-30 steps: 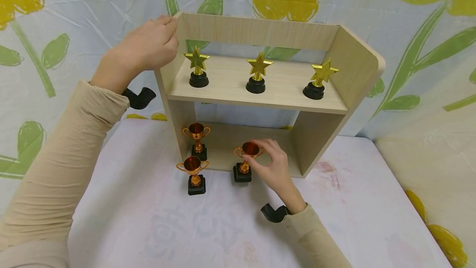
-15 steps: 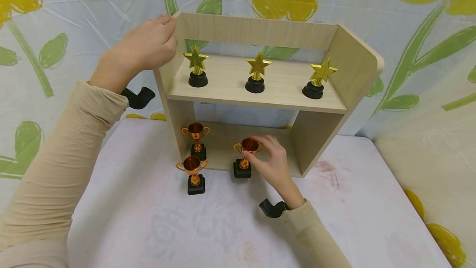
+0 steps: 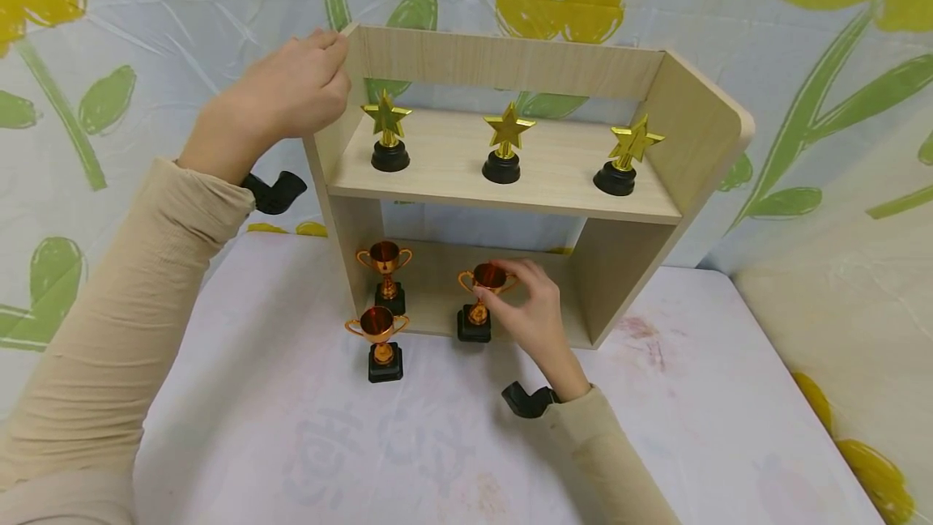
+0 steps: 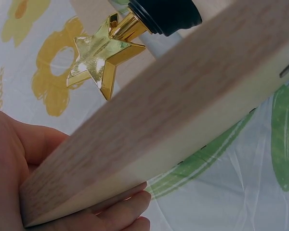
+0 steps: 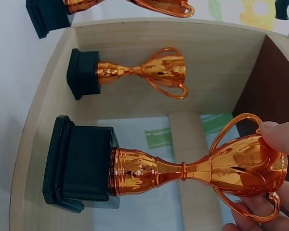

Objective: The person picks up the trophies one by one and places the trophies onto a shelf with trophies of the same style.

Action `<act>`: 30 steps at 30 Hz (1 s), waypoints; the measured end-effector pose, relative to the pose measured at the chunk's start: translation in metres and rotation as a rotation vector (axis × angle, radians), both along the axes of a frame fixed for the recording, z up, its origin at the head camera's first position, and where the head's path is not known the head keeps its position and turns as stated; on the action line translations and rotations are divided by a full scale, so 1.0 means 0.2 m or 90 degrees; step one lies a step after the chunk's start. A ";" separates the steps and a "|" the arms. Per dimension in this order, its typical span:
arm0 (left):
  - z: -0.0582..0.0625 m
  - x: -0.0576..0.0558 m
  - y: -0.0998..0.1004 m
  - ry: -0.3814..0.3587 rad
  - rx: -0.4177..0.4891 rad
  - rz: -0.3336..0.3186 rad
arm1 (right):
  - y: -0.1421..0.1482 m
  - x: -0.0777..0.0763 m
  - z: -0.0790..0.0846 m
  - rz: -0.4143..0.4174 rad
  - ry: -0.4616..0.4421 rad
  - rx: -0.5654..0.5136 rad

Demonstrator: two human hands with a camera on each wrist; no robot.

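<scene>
My left hand (image 3: 287,87) grips the top of the left side panel of a pale wooden shelf (image 3: 503,205); in the left wrist view, thumb and fingers lie on both faces of that panel (image 4: 149,115). Between thumb and fingers my right hand (image 3: 528,306) pinches the cup of a bronze trophy (image 5: 245,166) on a black square base, upright at the front edge of the lower shelf. Whether its base touches the board I cannot tell. A second bronze trophy (image 3: 389,278) stands at the lower shelf's left end, and a third (image 3: 381,343) on the table in front.
Three gold star trophies, left (image 3: 389,132), middle (image 3: 504,142) and right (image 3: 625,156), stand on the upper shelf. The shelf's right side panel (image 3: 641,266) bounds the lower level. A white cloth covers the table (image 3: 306,444); a flowered sheet (image 3: 729,6) hangs behind.
My right hand has moved the pinched trophy slightly farther back, toward the lower shelf. The left hand keeps its grip on the side panel, and the other trophies stay in place.
</scene>
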State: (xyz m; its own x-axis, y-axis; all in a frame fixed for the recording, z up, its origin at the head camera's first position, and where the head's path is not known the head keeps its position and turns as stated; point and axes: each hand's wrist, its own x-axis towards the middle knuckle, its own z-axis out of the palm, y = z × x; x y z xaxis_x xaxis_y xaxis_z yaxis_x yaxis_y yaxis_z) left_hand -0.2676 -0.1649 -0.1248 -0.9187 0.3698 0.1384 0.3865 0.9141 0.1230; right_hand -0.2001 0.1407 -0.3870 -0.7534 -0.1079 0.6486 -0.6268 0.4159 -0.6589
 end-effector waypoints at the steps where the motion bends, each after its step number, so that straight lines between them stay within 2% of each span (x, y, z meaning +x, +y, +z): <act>1: 0.00 0.00 0.00 0.000 -0.001 0.000 | 0.00 0.00 0.00 0.000 -0.003 -0.003; 19: 0.01 0.01 0.01 -0.002 -0.001 0.001 | -0.02 -0.10 -0.08 -0.036 -0.060 -0.003; 30: 0.00 0.01 0.00 0.000 0.002 0.001 | -0.03 -0.13 -0.12 -0.048 -0.069 -0.009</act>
